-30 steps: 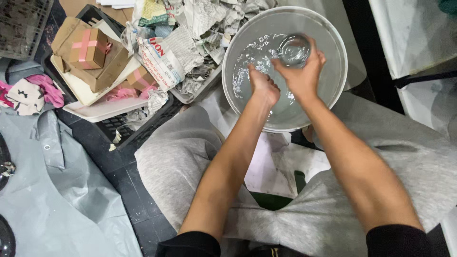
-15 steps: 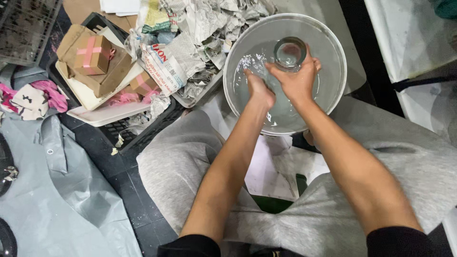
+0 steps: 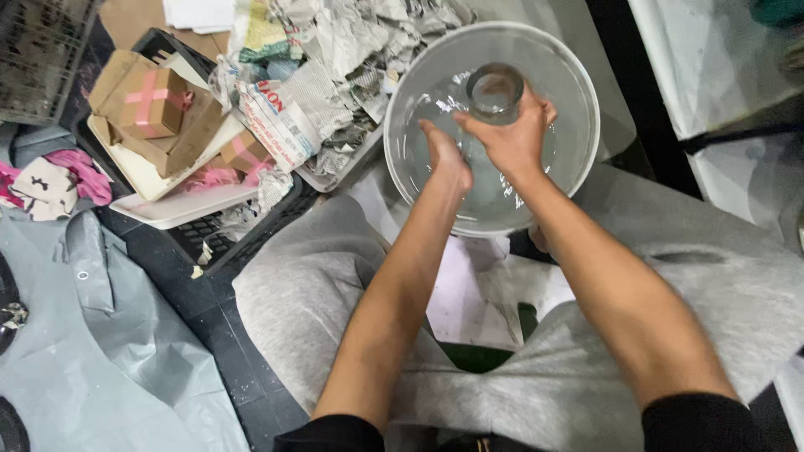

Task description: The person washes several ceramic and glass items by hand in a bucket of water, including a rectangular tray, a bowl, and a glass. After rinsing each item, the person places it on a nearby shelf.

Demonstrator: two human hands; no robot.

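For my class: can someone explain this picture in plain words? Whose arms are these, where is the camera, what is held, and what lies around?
No machine here: a person wears a camera on the head, looking down at their own arms and grey-trousered knees. The right hand grips a clear glass jar over a round basin of water. The left hand dips into the water beside it. To the left lie crumpled newspapers, cardboard boxes crossed with pink tape, a white tray and a grey sheet.
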